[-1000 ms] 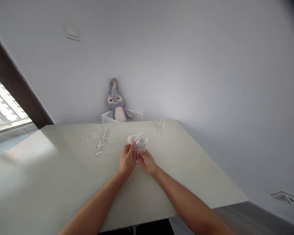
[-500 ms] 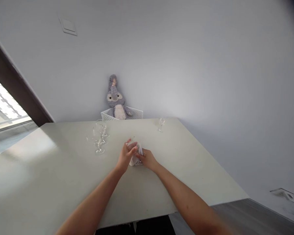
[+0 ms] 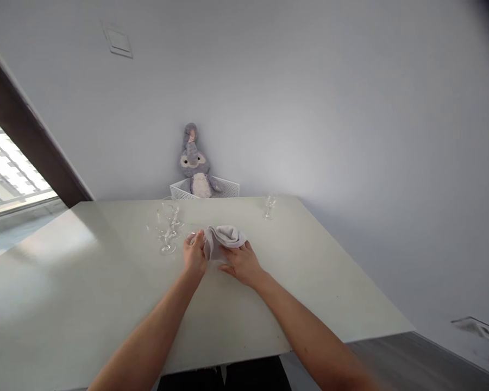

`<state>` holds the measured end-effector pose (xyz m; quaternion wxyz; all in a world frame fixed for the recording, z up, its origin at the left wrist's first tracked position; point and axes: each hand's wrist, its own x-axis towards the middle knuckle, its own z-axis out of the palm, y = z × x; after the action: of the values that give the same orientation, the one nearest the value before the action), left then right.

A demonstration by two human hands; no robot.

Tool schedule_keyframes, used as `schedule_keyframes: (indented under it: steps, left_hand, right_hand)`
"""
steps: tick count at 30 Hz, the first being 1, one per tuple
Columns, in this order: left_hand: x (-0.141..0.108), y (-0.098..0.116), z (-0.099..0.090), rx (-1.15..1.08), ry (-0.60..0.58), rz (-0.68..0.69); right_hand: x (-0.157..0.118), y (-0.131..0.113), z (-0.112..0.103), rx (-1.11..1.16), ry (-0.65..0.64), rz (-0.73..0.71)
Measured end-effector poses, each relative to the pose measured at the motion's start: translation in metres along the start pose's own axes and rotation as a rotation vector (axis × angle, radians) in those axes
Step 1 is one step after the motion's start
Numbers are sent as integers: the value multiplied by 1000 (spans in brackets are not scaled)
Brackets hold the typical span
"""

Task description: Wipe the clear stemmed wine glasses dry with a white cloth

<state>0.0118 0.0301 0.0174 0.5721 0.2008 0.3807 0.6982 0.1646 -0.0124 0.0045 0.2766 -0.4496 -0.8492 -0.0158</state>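
Note:
My left hand (image 3: 194,255) is closed around a clear wine glass (image 3: 190,238), whose round edge shows beside the fingers; the rest of it is hidden by the hand and cloth. Against that hand lies a light grey cloth (image 3: 229,234), folded and bunched. My right hand (image 3: 244,264) holds the cloth from its near side, fingers tucked beneath it and thumb stuck out to the left. Several clear stemmed wine glasses (image 3: 167,247) stand close together left of my hands. Another small stemmed glass (image 3: 269,206) stands alone near the far edge, to the right.
A white table (image 3: 309,282) spans the space before me. Behind its far edge, a grey plush toy (image 3: 201,184) sits in a white perforated basket (image 3: 230,189) against the wall. A dark-framed window (image 3: 12,168) is at the left, and a switch (image 3: 119,41) is on the wall.
My hands have moved apart, the left one shifting left with the glass. The cloth, earlier bunched around the glass between both hands, now lies opened out more over my right fingers.

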Motion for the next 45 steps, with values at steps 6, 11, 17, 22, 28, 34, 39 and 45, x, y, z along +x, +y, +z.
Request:
schedule_keyframes:
  steps: [6,11,17,22,28,34,39,45]
  left_hand:
    - [-18,-7,6,56,-138,79]
    - [-41,-17,11,139,-349,271]
    - [-46,-13,9,329,-440,613]
    - [-33,-3,8,394,-349,885]
    - [-37,-16,3,482,-512,872]
    - [-45,-42,-2,722,-714,713]
    - [-37,-44,-2,703,-593,545]
    - [-36,-43,-2,684,-521,411]
  right_hand:
    - [2,9,7,470,213,397]
    - [7,11,13,892,201,744]
    - [9,9,13,1238,135,812]
    - [2,14,1,877,-94,672]
    - [-1,6,-18,88,89,503]
    - [0,14,-11,33,-67,489]
    - [2,70,-22,33,49,915]
    - [4,142,-45,53,108,1141]
